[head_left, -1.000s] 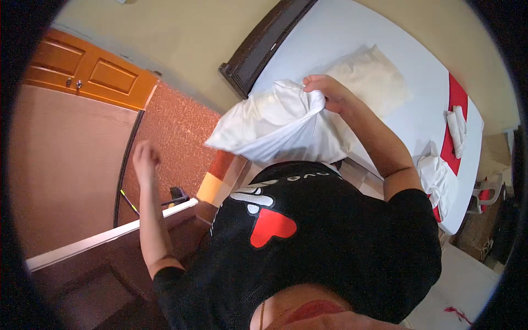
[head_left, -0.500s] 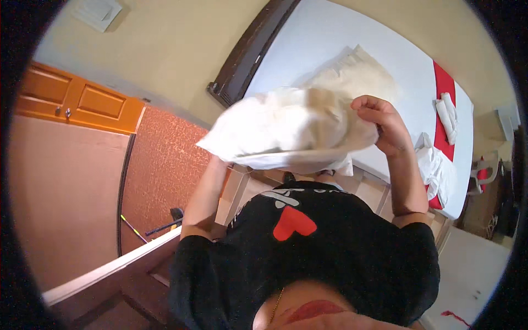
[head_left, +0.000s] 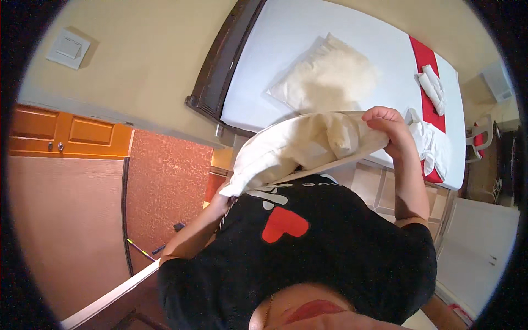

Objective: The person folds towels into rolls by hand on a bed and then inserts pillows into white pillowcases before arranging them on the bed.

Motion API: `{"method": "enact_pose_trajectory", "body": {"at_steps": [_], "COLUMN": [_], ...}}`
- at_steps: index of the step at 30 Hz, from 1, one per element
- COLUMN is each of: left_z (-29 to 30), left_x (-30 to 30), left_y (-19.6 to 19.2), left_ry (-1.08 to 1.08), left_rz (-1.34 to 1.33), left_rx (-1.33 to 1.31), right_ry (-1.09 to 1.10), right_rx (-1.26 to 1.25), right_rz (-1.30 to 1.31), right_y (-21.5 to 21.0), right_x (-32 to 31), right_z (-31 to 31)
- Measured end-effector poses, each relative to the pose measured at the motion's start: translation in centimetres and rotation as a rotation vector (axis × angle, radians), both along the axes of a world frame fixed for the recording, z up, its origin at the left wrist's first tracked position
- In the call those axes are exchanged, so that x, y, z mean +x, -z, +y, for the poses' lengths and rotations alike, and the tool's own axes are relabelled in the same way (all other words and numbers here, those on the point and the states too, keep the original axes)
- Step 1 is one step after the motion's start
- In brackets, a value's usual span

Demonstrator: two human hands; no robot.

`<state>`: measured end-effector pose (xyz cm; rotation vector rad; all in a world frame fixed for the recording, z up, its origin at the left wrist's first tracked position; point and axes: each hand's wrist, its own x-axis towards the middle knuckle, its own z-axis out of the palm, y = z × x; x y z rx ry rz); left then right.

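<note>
A white pillowcase hangs between my hands in front of my chest, its mouth spread wide toward me. Inside the mouth shows a cream pillow, with one corner poking up. My right hand is closed on the right end of the case's rim, thumb and fingers pinching the cloth. At the opposite end, my left hand grips the lower left corner; the cloth covers most of its fingers. Beyond the case, a second cream pillow lies flat on the bed.
The white-sheeted bed has a dark headboard and a red runner. Rolled white cloth and crumpled white cloth lie there. Orange cabinet doors are at left, a white cabinet at right, a chair beyond.
The pillowcase has come down toward my chest, and its mouth has turned open to me. My left hand has dropped lower. The bed pillow now shows more fully.
</note>
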<state>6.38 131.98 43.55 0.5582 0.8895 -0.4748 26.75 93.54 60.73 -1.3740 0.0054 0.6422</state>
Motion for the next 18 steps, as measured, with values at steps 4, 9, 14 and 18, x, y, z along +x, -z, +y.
{"method": "enact_pose_trajectory", "body": {"at_steps": [4, 9, 14, 18], "left_z": [4.9, 6.8, 7.1, 11.4], "left_x": [2.4, 11.4, 15.7, 19.1], "left_y": [4.1, -15.7, -23.1, -35.4], "left_ry": [0.257, 0.222, 0.447, 0.054], "left_rz": [-0.194, -0.532, -0.772, -0.875], "left_rx": [0.587, 1.376, 1.826, 1.438], "right_ry": [-0.049, 0.147, 0.146, 0.137], "right_rx": [-0.149, -0.203, -0.752, -0.964], "right_rz": [-0.391, -0.511, -0.854, -0.882], "right_y": [1.6, -6.3, -9.8, -18.8], "right_x": [2.8, 7.7, 10.8, 11.3], "right_z": [-0.4, -2.4, -1.7, -1.8]}}
